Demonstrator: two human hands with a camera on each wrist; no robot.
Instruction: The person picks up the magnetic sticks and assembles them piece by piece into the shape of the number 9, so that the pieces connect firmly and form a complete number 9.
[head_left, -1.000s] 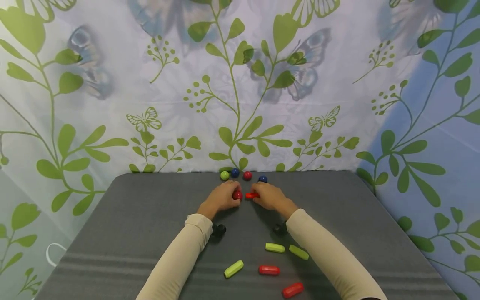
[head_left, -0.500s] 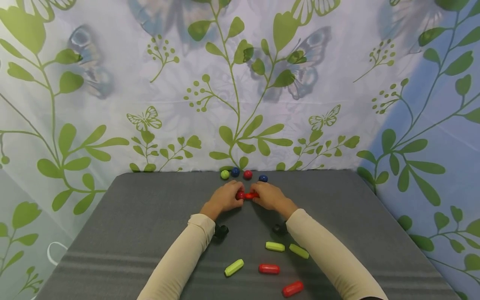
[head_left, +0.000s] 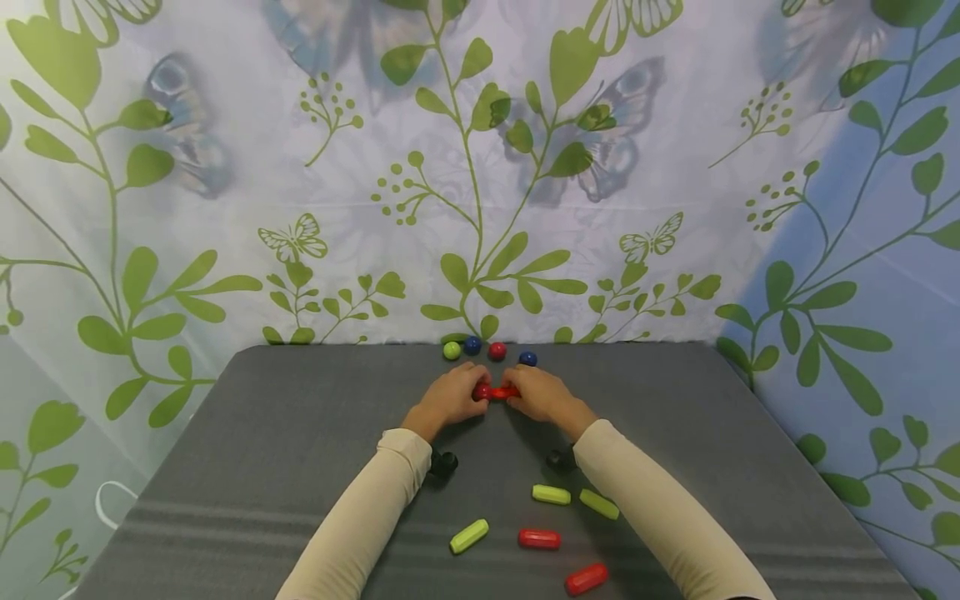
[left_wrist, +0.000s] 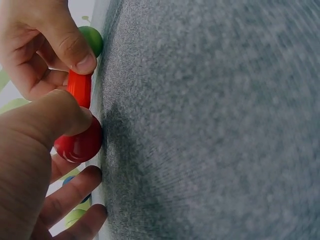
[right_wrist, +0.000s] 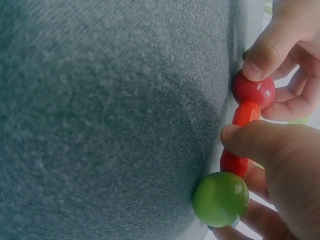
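In the head view the left hand (head_left: 452, 395) pinches a red ball (head_left: 482, 391) between thumb and fingers. Facing it, the right hand (head_left: 542, 393) pinches a red stick (head_left: 501, 392) whose left end touches that ball. The right wrist view shows the red stick (right_wrist: 246, 114) under the right thumb, the red ball (right_wrist: 254, 91) against one end and a green ball (right_wrist: 220, 199) against the other. From the left wrist, the left thumb lies on the red ball (left_wrist: 80, 142), and the green ball (left_wrist: 91, 41) shows beyond the right thumb.
Behind the hands lie a green ball (head_left: 452, 350), a blue ball (head_left: 472, 345), a red ball (head_left: 497, 351) and another blue ball (head_left: 528, 358). Nearer are green sticks (head_left: 469, 536), red sticks (head_left: 539, 539) and dark round things (head_left: 446, 463) by the wrists, on a grey table (head_left: 300, 433).
The left hand has moved slightly right with its red ball, closing the gap to the red stick. The right hand has stayed nearly still.
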